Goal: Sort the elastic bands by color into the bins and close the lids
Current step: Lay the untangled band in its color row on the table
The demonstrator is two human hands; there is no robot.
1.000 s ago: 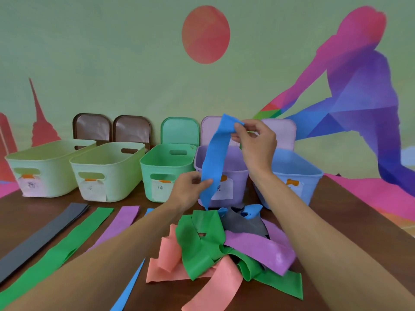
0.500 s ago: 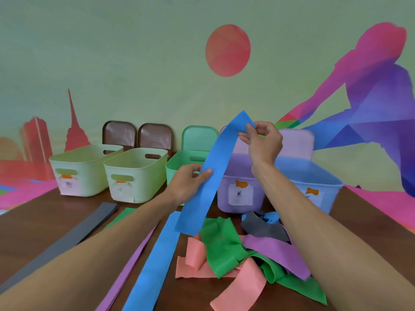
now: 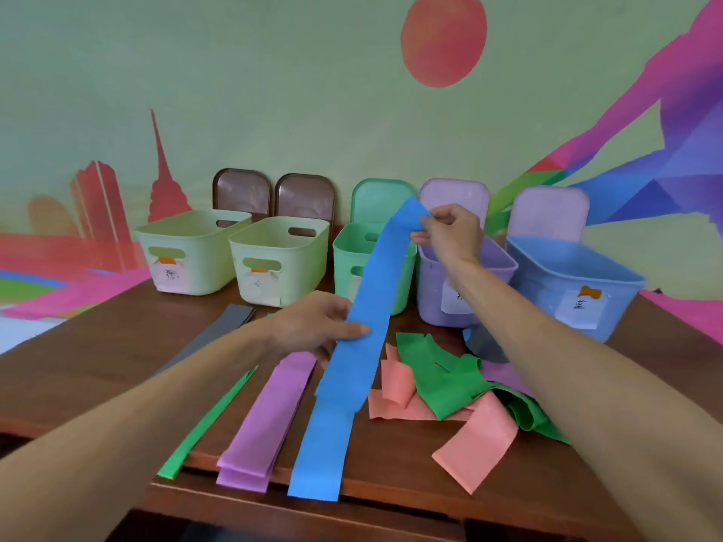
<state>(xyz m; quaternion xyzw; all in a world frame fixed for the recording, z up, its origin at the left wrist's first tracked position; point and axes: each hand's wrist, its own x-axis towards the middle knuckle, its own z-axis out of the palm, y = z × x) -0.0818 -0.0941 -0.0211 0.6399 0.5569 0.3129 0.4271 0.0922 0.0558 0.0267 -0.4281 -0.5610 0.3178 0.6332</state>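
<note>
Standing against a painted mural wall (image 3: pixel 274 91), along the far edge of a brown table (image 3: pixel 98 357): two pale green bins (image 3: pixel 191 252) (image 3: pixel 279 260) toward the far left corner, then a mint bin (image 3: pixel 346 260), a lilac bin (image 3: pixel 430 291) and a blue bin (image 3: pixel 547 283) toward the far right, each with its lid (image 3: pixel 549 213) propped upright behind. Pinching the top end of a blue band (image 3: pixel 364 334) with the right hand (image 3: pixel 450 232), fingers closed on it above the lilac bin's front rim. Gripping the same band lower down with the left hand (image 3: pixel 313 326), thumb pressed on its face, over the table's middle. Trailing down to another blue strip (image 3: pixel 324 444) lying toward the near edge. Lying flat beside it, leftward: purple bands (image 3: pixel 266 424), a green band (image 3: pixel 207 420), a grey band (image 3: pixel 219 330). Heaping near the right arm: tangled green, salmon and purple bands (image 3: pixel 442 389).
</note>
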